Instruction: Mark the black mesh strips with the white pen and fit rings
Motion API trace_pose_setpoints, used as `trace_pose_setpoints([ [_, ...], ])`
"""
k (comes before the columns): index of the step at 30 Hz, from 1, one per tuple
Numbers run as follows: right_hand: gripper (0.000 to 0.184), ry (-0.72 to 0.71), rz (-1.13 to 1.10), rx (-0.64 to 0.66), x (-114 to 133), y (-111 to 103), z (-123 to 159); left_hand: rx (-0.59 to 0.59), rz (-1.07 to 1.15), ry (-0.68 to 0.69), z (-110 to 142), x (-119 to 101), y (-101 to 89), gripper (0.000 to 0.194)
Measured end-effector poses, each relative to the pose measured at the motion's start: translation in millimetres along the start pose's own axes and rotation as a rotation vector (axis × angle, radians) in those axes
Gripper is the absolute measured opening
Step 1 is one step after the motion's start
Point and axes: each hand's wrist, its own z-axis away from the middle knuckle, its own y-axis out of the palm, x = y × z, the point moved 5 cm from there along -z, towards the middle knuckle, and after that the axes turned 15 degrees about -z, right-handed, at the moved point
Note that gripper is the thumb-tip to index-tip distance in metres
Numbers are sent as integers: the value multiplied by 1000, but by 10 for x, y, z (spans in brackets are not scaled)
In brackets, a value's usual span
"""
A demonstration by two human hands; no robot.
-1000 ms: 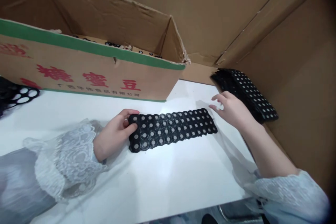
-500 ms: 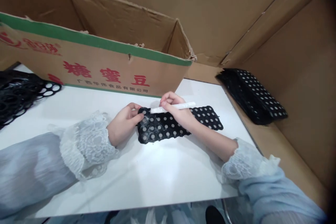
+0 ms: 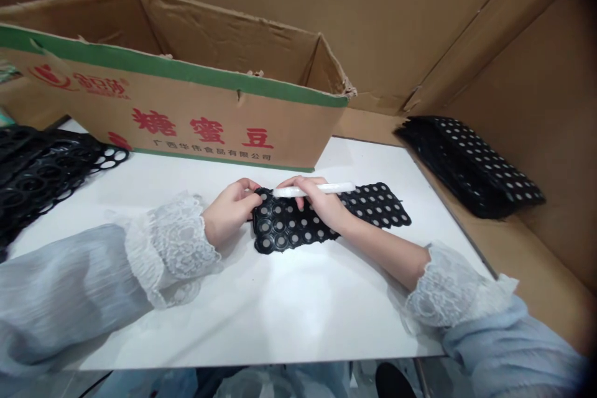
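Observation:
A black sheet with rows of round pale discs lies on the white table. Its left end shows raised rings around the discs. My left hand pinches the sheet's upper left corner between thumb and fingers. In my right hand is a white pen-shaped tool, held like a pen across the sheet's upper edge. The tool's tip is close to the discs by my left thumb; whether it touches them I cannot tell. My right hand and wrist cover the middle of the sheet.
Behind my hands stands an open cardboard box with a green rim and red lettering. Black sheets with round holes are piled at the left. A stack of black dotted sheets lies at the right by the cardboard wall.
The view has shifted slightly, so most things appear farther right. My right index finger now stretches farther along the tool. My left hand keeps its pinch on the sheet's corner.

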Motion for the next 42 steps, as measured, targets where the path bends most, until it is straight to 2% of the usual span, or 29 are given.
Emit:
trace_pose_setpoints([
  [9,30,-9,-45,-8,-5,-3,16,37,-2,85,20,9,1,16],
  [17,29,11,-35,-16,-35,-15,5,30,-37,67,35,-14,-1,9],
  [22,40,-61,69,-3,9,50,21,13,-262,155,64,-22,-10,12],
  [24,39,-93,157,0,28,94,36,-45,-394,203,92,-36,-6,12],
  [28,32,-203,410,43,79,232,57,-237,-701,328,196,-124,32,6],
  [33,31,-307,609,34,121,332,36,-285,-874,378,270,-181,52,5],
  [36,31,-308,528,22,126,277,27,-268,-827,351,237,-176,-38,6],
  [40,38,-121,199,34,46,121,13,-166,-605,235,120,-91,-131,13],
  [42,41,-57,109,46,20,81,7,-136,-530,192,71,-51,-144,14],
])
